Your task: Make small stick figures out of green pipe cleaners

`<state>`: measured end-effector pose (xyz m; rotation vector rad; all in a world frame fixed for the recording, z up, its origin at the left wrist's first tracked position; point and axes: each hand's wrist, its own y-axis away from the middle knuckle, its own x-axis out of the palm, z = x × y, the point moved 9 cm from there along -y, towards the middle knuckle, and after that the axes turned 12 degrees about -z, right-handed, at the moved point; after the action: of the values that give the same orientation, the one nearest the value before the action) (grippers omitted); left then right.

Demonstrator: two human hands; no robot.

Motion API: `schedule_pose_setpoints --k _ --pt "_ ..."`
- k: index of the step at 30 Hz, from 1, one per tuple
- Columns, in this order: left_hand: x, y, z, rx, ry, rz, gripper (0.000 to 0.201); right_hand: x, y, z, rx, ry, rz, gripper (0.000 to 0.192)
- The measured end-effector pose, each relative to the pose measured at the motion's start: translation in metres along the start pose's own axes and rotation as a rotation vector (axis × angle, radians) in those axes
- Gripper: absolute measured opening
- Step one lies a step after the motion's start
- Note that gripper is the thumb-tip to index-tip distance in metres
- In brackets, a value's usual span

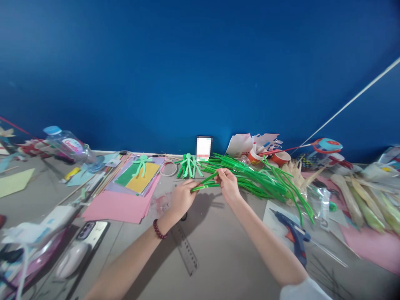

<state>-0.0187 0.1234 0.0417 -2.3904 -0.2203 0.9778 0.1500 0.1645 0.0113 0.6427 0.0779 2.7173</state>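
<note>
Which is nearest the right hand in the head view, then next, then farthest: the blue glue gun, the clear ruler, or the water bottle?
Measured from the right hand, which has a grip on green pipe cleaners:
1. Clear ruler, lying on the table below and a little to the left, under the left wrist.
2. Blue glue gun, lower right, beside the right forearm.
3. Water bottle, on its side at the far left.

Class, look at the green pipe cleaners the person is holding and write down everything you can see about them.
The green fuzzy pipe cleaners are thin, bright green stems with a soft, fuzzy look, several held together. They lie almost level, just above the grey table. The left hand pinches their left end, and the right hand grips them further right. Behind them a large pile of matching green stems spreads across the table.
</note>
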Motion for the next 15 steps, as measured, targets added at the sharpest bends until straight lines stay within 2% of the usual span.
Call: schedule_pose_setpoints --k 5,7,11,13,15 --pt "-0.008 -0.002 0.002 -0.006 0.073 -0.098 0.02 -0.006 0.0 0.004 -0.007 -0.025 -0.07 0.034" --pt "-0.009 -0.005 0.006 -0.092 0.166 -0.103 0.014 -0.007 0.0 0.005 -0.008 -0.036 -0.082 0.033" --pt "-0.002 -0.005 0.024 -0.405 0.338 -0.067 0.017 -0.008 -0.002 0.006 -0.023 -0.059 -0.097 0.034" --pt "0.001 -0.004 0.027 -0.454 0.377 -0.057 0.018 -0.01 -0.003 0.006 -0.026 -0.054 -0.1 0.034" --pt "0.002 -0.006 0.026 -0.426 0.39 -0.068 0.017 -0.011 -0.005 0.005 -0.03 -0.037 -0.102 0.035"
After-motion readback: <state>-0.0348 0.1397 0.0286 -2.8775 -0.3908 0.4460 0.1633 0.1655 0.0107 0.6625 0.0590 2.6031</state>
